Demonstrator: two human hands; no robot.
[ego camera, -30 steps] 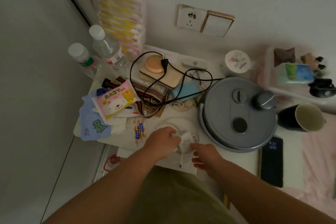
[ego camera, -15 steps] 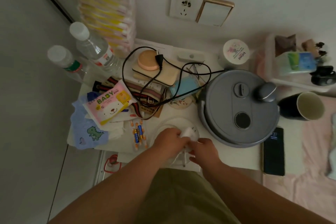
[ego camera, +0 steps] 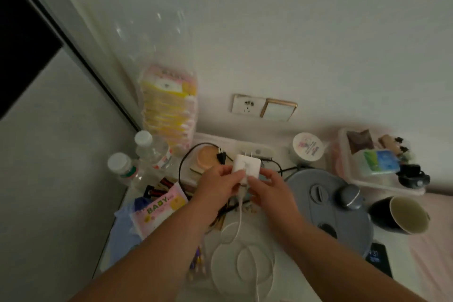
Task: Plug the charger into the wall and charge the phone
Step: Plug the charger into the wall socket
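A white charger block [ego camera: 248, 165] with two prongs pointing up toward the wall is held above the cluttered table. My left hand [ego camera: 220, 185] grips its left side and its cable plug. My right hand [ego camera: 267, 187] holds its right side. The white cable [ego camera: 240, 225] hangs down from the block and loops over the table. A white wall socket [ego camera: 247, 104] sits on the wall above, beside a gold-framed switch [ego camera: 278, 111]. The dark phone [ego camera: 378, 261] lies at the table's right edge, screen lit.
A grey round appliance [ego camera: 343, 213] with a black cord stands right of my hands. A dark mug [ego camera: 402, 214], a white jar [ego camera: 308, 147] and a tray of items [ego camera: 382, 186] are further right. Two water bottles [ego camera: 152, 151], a stacked wipes pack [ego camera: 169, 110] and a pink BABY pack [ego camera: 159, 208] crowd the left.
Both hands lifted the charger block off the table and carried it up toward the wall. The cable now trails below. The view tilted upward.
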